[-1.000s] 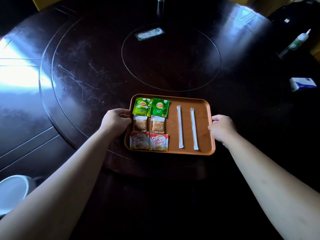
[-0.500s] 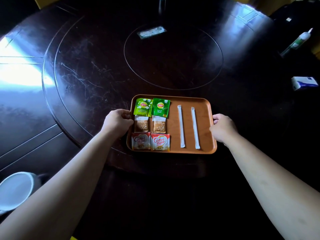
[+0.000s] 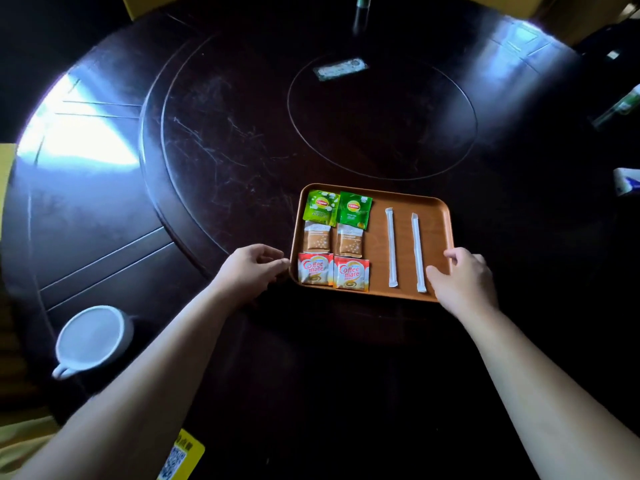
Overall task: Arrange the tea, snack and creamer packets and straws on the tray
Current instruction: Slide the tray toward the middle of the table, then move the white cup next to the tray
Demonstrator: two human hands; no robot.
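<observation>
**Tray laid out, hands at its sides**

The orange tray [image 3: 408,202] sits on the dark round table [image 3: 225,140] — tea packets [image 3: 337,209] at the far end, snack packets [image 3: 334,239] in the middle, creamer packets [image 3: 334,277] nearest, two wrapped straws [image 3: 403,249] lying parallel beside them. The left hand [image 3: 251,271] curls loosely, empty, by the left rim; the right hand [image 3: 462,278] rests half-open over the near right corner — gripping nothing.

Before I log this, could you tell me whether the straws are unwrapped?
Still wrapped: both white paper-sleeved straws lie flat on the orange tray, sleeves intact.
</observation>
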